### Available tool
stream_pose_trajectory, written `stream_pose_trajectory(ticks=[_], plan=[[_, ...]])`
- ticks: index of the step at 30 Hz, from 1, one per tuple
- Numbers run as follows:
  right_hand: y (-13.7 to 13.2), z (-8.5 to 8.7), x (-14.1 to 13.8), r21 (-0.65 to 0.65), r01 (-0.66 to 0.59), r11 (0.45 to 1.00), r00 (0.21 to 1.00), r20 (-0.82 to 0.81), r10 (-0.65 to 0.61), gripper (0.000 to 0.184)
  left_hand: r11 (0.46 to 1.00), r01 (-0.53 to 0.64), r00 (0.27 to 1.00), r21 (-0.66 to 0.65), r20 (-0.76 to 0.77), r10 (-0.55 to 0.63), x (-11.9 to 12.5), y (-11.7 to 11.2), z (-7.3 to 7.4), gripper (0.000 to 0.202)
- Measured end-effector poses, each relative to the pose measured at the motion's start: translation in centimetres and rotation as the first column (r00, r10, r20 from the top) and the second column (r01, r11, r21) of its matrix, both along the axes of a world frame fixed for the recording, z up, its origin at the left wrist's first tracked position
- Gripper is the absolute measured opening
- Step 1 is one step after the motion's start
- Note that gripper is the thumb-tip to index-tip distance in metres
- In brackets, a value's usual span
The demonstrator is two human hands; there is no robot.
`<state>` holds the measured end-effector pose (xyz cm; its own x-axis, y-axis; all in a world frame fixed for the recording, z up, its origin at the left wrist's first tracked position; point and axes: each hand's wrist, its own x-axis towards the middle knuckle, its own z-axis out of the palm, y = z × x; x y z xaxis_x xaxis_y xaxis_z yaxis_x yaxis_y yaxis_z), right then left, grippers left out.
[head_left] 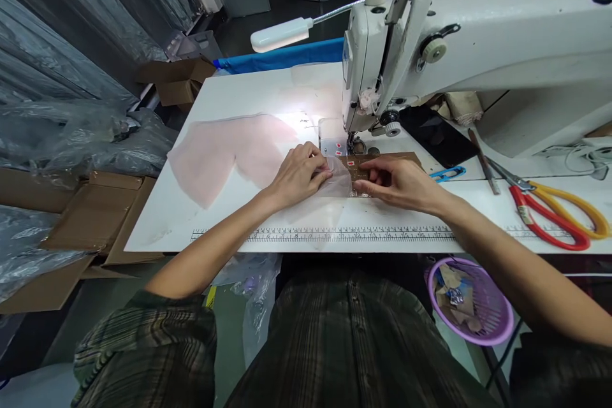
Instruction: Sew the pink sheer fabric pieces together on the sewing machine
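My left hand (300,173) is closed, thumb and fingers pinching a folded piece of sheer, pale pink fabric (338,180) just in front of the sewing machine's needle and presser foot (352,140). To its right, my right hand (396,182) has its fingers curled over the brown plate (406,158) on the machine bed. Its thumb tip is at the fabric's right edge; whether something thin is between those fingers I cannot make out. A larger sheer pink cut piece (210,156) lies flat on the white table, left of my left hand.
The white sewing machine (478,32) fills the right. Scissors (549,204), blue thread snips (448,173), tweezers (484,162) and black cloth (437,134) lie nearby. A ruler strip (335,235) runs along the front edge. Below stands a purple basket (495,312); cardboard boxes (95,210) stand left.
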<state>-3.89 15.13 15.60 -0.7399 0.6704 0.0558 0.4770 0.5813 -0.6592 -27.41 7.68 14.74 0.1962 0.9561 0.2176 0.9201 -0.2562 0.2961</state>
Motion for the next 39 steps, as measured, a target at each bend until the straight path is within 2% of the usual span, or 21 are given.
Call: stream_pose_trajectory(ticks=[4,8,12,15,18,19,21,24,26,28,32,34,37,38,39], plan=[[-0.2,0.3,-2.0,-0.074,-0.061,0.995,0.996,0.054,0.066,0.040,0.998,0.006,0.997,0.065,0.076,-0.011,0.5,-0.3,-0.3,0.013],[-0.1,0.6,-2.7,-0.162,-0.030,0.986,0.999,0.026,0.034,0.032,0.992,-0.070,0.993,0.101,0.102,0.059,0.6,-0.5,-0.4,0.013],[0.4,0.8,-1.4,-0.169,0.091,0.981,0.996,0.038,-0.086,0.025,0.988,-0.122,0.988,0.099,-0.086,0.130,0.1,0.5,-0.6,0.016],[0.7,0.6,-0.2,-0.196,0.181,0.964,0.983,0.048,-0.174,0.029,0.972,-0.158,0.947,0.176,-0.253,0.200,-0.2,1.7,-0.3,0.019],[0.7,0.0,0.2,-0.223,0.220,0.950,0.975,0.016,-0.222,0.033,0.950,-0.157,0.933,0.269,-0.275,0.232,0.1,1.7,0.6,0.028],[0.7,-0.2,0.1,-0.233,0.219,0.947,0.974,-0.010,-0.227,0.034,0.956,-0.135,0.943,0.262,-0.263,0.205,0.4,1.4,0.9,0.030],[0.4,-0.5,-0.1,-0.238,0.167,0.957,0.974,-0.110,-0.198,0.036,0.986,-0.031,0.970,0.164,-0.231,0.069,1.1,0.5,1.2,0.033],[-0.8,-0.9,-0.2,-0.284,-0.033,0.958,0.929,-0.362,-0.076,0.036,0.982,0.177,0.969,-0.069,-0.160,-0.186,2.2,-0.8,0.5,0.049],[-2.3,-0.9,0.0,-0.389,-0.170,0.905,0.881,-0.472,-0.037,0.036,0.965,0.209,0.966,-0.158,-0.124,-0.229,2.6,-1.4,-0.3,0.058],[-4.5,-0.7,0.8,-0.502,-0.216,0.838,0.880,-0.471,-0.055,0.035,0.965,0.182,0.974,-0.186,-0.097,-0.203,2.8,-1.6,-0.9,0.059],[-9.7,-0.3,3.7,-0.624,-0.077,0.778,0.945,-0.293,-0.142,0.035,0.963,0.169,0.978,-0.212,-0.082,-0.190,2.8,-1.6,-1.3,0.057],[-12.2,-0.7,5.3,-0.708,-0.017,0.706,0.955,-0.222,-0.199,0.039,0.962,0.161,0.979,-0.219,-0.089,-0.184,2.8,-1.5,-1.3,0.057],[-14.4,-2.8,7.4,-0.841,0.022,0.541,0.951,-0.149,-0.270,0.045,0.967,0.174,0.979,-0.186,-0.073,-0.190,2.7,-1.5,-1.4,0.059],[-14.6,-4.0,8.1,-0.857,0.030,0.515,0.952,-0.133,-0.276,0.045,0.972,0.186,0.979,-0.146,-0.062,-0.197,2.7,-1.6,-1.4,0.061],[-14.5,-5.3,8.7,-0.845,0.044,0.533,0.957,-0.116,-0.264,0.044,0.977,0.196,0.979,-0.088,-0.048,-0.200,2.6,-1.6,-1.5,0.063]])
